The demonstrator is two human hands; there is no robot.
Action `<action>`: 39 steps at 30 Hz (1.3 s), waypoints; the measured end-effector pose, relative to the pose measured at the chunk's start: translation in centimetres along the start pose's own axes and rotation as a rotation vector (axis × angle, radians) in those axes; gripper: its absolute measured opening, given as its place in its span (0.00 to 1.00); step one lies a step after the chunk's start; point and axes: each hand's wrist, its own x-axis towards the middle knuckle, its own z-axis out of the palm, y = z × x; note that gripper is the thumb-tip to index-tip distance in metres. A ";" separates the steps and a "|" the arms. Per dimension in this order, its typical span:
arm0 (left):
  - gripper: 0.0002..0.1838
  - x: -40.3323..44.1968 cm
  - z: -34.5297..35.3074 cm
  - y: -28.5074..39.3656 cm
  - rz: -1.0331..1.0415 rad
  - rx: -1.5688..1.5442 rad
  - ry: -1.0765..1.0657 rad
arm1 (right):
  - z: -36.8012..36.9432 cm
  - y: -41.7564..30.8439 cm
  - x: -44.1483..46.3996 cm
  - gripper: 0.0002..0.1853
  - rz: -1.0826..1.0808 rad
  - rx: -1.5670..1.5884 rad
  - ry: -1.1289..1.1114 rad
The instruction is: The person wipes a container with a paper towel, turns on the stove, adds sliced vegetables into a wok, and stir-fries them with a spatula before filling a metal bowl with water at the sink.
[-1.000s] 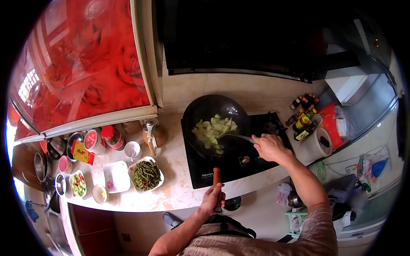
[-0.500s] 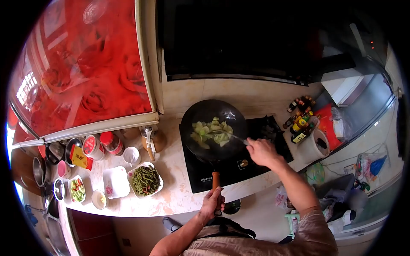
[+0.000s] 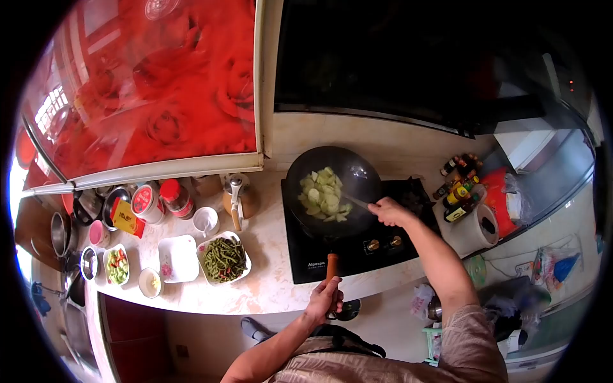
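Note:
A dark wok [image 3: 361, 173] sits on the black cooktop [image 3: 306, 255], holding pale green vegetable slices [image 3: 324, 191]. My left hand [image 3: 325, 299] is closed round the wok's brown wooden handle [image 3: 332, 264], near the counter's front edge. My right hand [image 3: 391, 212], at the wok's right rim, grips a spatula [image 3: 355, 201] whose metal shaft slants down to the left into the slices. Its head is hidden among them.
Left of the cooktop are a dish of cooked green beans [image 3: 223, 258], a white square dish [image 3: 178, 258], a dish of chopped vegetables [image 3: 117, 266] and a small bowl [image 3: 149, 283]. Sauce bottles [image 3: 461, 195] and a white container [image 3: 480, 225] stand right. A red cabinet [image 3: 159, 83] overhangs the left side.
The spatula has shifted within the wok, and the slices have been pushed into a different heap. My left hand stays on the handle. The whole view has shifted slightly.

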 end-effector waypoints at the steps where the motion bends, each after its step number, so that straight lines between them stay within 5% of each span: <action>1: 0.20 0.0 0.0 0.1 0.000 0.001 0.000 | 0.6 -1.3 -0.9 0.21 -0.015 0.004 0.072; 3: 0.22 0.0 0.1 0.1 -0.005 0.011 0.016 | 1.7 0.1 0.4 0.18 -0.329 -0.287 0.282; 6: 0.23 -0.1 0.2 0.3 -0.011 0.041 0.023 | 1.2 -3.3 -7.3 0.15 -0.379 -0.579 0.483; 13: 0.23 0.0 0.1 0.0 -0.008 0.063 0.018 | -4.2 -1.4 -8.6 0.14 -0.265 -0.820 0.416; 14: 0.23 0.0 0.2 0.1 -0.010 0.064 0.024 | -5.2 -2.0 -8.3 0.15 -0.091 -0.729 0.278; 15: 0.23 -0.1 0.3 0.3 -0.011 0.063 0.032 | -5.6 0.0 -6.8 0.16 -0.166 -0.760 0.296; 17: 0.23 -0.5 0.6 0.8 -0.006 0.073 0.014 | -5.8 -0.4 -5.2 0.18 0.110 -0.349 -0.147; 19: 0.23 -0.6 0.7 0.7 -0.009 0.077 0.009 | -2.5 0.7 -3.5 0.18 0.042 -0.019 -0.299; 24: 0.24 -0.2 0.5 0.3 -0.004 0.073 0.035 | 3.7 1.5 -0.2 0.16 -0.015 0.568 -0.297; 32: 0.25 0.5 -0.2 -0.4 0.018 0.080 -0.016 | 3.0 1.9 -3.7 0.17 -0.128 0.535 -0.002; 35: 0.25 0.4 -0.1 -0.2 0.008 0.083 -0.006 | 5.1 3.2 -5.0 0.18 -0.439 0.043 0.507; 39: 0.25 0.5 -0.1 -0.4 -0.004 0.068 0.003 | 11.0 5.7 -7.7 0.13 -0.462 -0.238 0.765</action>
